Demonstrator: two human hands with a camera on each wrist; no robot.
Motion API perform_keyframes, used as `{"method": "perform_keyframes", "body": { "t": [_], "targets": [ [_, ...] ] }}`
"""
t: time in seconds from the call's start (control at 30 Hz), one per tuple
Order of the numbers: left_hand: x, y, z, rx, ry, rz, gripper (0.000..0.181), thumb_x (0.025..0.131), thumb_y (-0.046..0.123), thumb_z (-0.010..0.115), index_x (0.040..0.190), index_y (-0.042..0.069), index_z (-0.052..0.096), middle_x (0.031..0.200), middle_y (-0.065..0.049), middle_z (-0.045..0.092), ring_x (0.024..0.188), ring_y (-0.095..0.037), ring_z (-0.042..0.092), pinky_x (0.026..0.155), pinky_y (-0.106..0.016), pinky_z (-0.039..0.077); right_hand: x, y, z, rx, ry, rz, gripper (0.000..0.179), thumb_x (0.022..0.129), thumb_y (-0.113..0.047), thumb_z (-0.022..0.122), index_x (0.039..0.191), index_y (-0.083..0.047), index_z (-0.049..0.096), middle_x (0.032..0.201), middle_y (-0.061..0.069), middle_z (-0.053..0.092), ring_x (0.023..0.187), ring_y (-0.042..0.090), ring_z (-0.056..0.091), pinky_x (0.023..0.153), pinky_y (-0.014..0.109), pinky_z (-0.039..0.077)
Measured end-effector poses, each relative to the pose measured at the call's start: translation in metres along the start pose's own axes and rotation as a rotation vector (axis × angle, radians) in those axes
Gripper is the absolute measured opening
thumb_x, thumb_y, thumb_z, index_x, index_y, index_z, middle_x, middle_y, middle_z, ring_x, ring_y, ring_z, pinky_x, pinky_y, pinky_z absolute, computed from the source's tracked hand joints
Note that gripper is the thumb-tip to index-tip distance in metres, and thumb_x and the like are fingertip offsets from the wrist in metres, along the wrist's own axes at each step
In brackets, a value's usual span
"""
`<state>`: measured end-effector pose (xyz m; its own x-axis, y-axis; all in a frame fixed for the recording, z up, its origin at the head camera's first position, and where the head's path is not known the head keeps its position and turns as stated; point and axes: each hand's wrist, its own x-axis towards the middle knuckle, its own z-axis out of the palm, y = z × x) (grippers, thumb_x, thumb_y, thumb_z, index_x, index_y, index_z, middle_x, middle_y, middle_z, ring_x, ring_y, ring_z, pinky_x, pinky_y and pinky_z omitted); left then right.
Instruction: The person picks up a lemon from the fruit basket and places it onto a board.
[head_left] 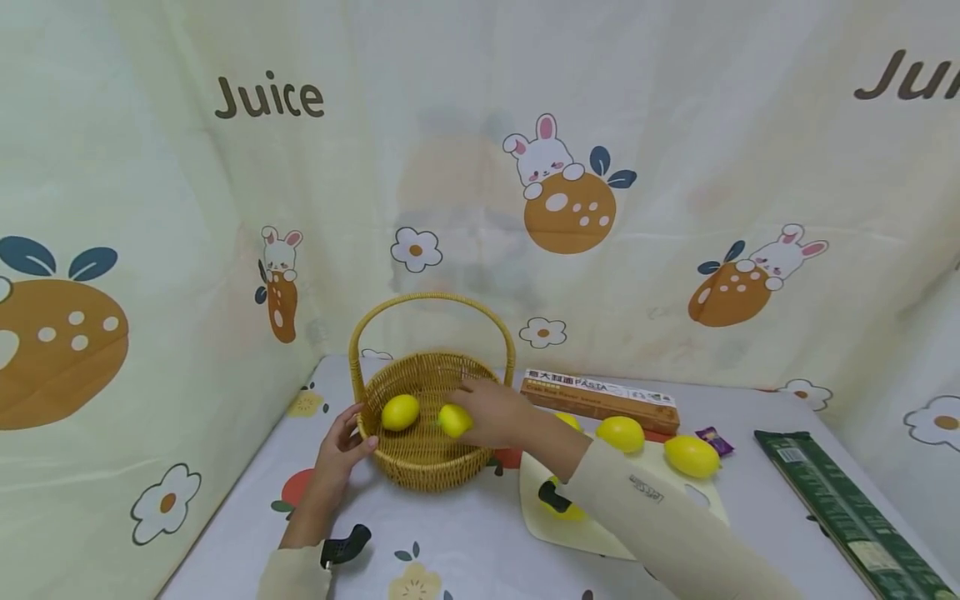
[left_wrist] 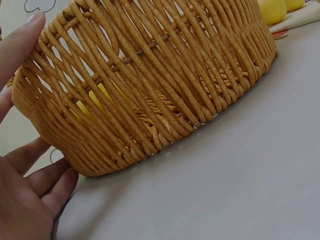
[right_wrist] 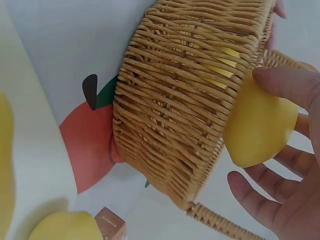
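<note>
A wicker basket (head_left: 433,477) with a tall arched handle stands on the table, and one yellow lemon (head_left: 401,412) lies inside it at the left. My left hand (head_left: 341,446) holds the basket's left side, its thumb on the rim and its fingers against the outer wall. Over the basket's right part, my right hand (head_left: 491,410) holds a second lemon (right_wrist: 260,122) between thumb and fingers. In the right wrist view that lemon is beside the rim, and the ring and little fingers are spread away from it. The left wrist view shows yellow through the basket's weave (left_wrist: 165,75).
Several lemons (head_left: 692,456) lie on a pale cutting board (head_left: 543,525) at the right, partly hidden by my right arm. Behind it is a brown pasta box (head_left: 600,404). A small purple packet (head_left: 715,440) and a long green package (head_left: 847,508) lie farther right.
</note>
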<state>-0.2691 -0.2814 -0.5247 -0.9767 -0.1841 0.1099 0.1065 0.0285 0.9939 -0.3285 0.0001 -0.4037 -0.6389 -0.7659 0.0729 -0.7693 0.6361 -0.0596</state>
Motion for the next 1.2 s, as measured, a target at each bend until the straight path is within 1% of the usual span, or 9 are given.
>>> {"method": "perform_keyframes", "body": {
  "t": [0.1,0.27,0.47,0.63,0.7,0.8,0.93,1.07,1.2],
  "targets": [
    [0.001,0.001,0.0,-0.004,-0.005,-0.002,0.064,0.091,0.014,0.07,0.146,0.021,0.039,0.151,-0.015,0.035,0.133,-0.037,0.04,0.109,-0.052,0.03,-0.01,0.002,-0.007,-0.002,0.014,0.01,0.061,0.083,-0.042,0.074,0.136,-0.02,0.055,0.131,0.004,0.052,0.112,0.023,0.053,0.084,0.04,0.051],
    [0.001,0.001,0.001,-0.007,-0.016,-0.013,0.065,0.091,0.014,0.07,0.147,0.022,0.038,0.151,-0.015,0.034,0.134,-0.037,0.039,0.109,-0.052,0.029,-0.031,0.007,-0.015,0.0,0.04,0.036,0.06,0.084,-0.041,0.073,0.138,-0.022,0.054,0.136,0.003,0.049,0.116,0.024,0.051,0.087,0.041,0.05],
    [-0.001,0.002,0.001,0.008,-0.013,0.003,0.064,0.091,0.012,0.069,0.146,0.019,0.038,0.15,-0.016,0.035,0.133,-0.038,0.04,0.109,-0.052,0.029,-0.055,0.013,-0.019,0.035,0.099,0.05,0.058,0.083,-0.038,0.073,0.136,-0.023,0.056,0.126,0.003,0.052,0.107,0.022,0.051,0.083,0.036,0.049],
    [-0.002,0.003,0.001,0.013,-0.003,-0.008,0.064,0.09,0.012,0.07,0.146,0.019,0.038,0.15,-0.017,0.035,0.133,-0.038,0.04,0.109,-0.053,0.03,-0.075,0.017,-0.018,0.05,0.131,0.054,0.054,0.083,-0.037,0.074,0.133,-0.022,0.059,0.119,0.001,0.052,0.102,0.017,0.048,0.079,0.032,0.048],
    [-0.002,0.003,0.001,0.012,0.004,-0.015,0.064,0.09,0.013,0.07,0.146,0.019,0.039,0.15,-0.017,0.035,0.133,-0.039,0.04,0.109,-0.053,0.03,-0.082,0.019,-0.017,0.057,0.133,0.064,0.054,0.083,-0.037,0.074,0.133,-0.022,0.06,0.12,0.002,0.052,0.102,0.019,0.048,0.081,0.034,0.049],
    [-0.003,0.003,0.0,0.018,0.008,-0.014,0.065,0.09,0.014,0.071,0.146,0.019,0.039,0.15,-0.018,0.035,0.133,-0.039,0.039,0.109,-0.054,0.029,-0.091,0.023,-0.015,0.058,0.119,0.099,0.054,0.083,-0.037,0.075,0.133,-0.023,0.059,0.129,0.006,0.052,0.112,0.024,0.05,0.089,0.042,0.049],
    [-0.002,0.003,0.0,0.019,0.015,-0.013,0.065,0.09,0.015,0.071,0.146,0.021,0.039,0.15,-0.016,0.036,0.134,-0.038,0.039,0.109,-0.053,0.029,-0.1,0.032,-0.011,0.026,0.101,0.143,0.056,0.083,-0.038,0.074,0.135,-0.025,0.058,0.141,0.007,0.047,0.127,0.03,0.045,0.097,0.051,0.045],
    [-0.001,0.003,0.001,0.009,0.009,-0.014,0.065,0.09,0.014,0.071,0.146,0.021,0.039,0.15,-0.015,0.036,0.134,-0.038,0.039,0.109,-0.053,0.029,-0.111,0.04,-0.011,0.029,0.103,0.165,0.057,0.083,-0.037,0.075,0.135,-0.026,0.058,0.141,0.006,0.047,0.126,0.031,0.045,0.097,0.052,0.044],
    [-0.001,0.002,0.001,0.005,0.002,-0.017,0.066,0.09,0.014,0.071,0.147,0.021,0.038,0.15,-0.016,0.035,0.134,-0.038,0.039,0.109,-0.053,0.029,-0.127,0.047,-0.009,0.053,0.103,0.214,0.058,0.082,-0.037,0.076,0.135,-0.026,0.058,0.139,0.007,0.047,0.125,0.032,0.045,0.097,0.053,0.044]
  ]
}}
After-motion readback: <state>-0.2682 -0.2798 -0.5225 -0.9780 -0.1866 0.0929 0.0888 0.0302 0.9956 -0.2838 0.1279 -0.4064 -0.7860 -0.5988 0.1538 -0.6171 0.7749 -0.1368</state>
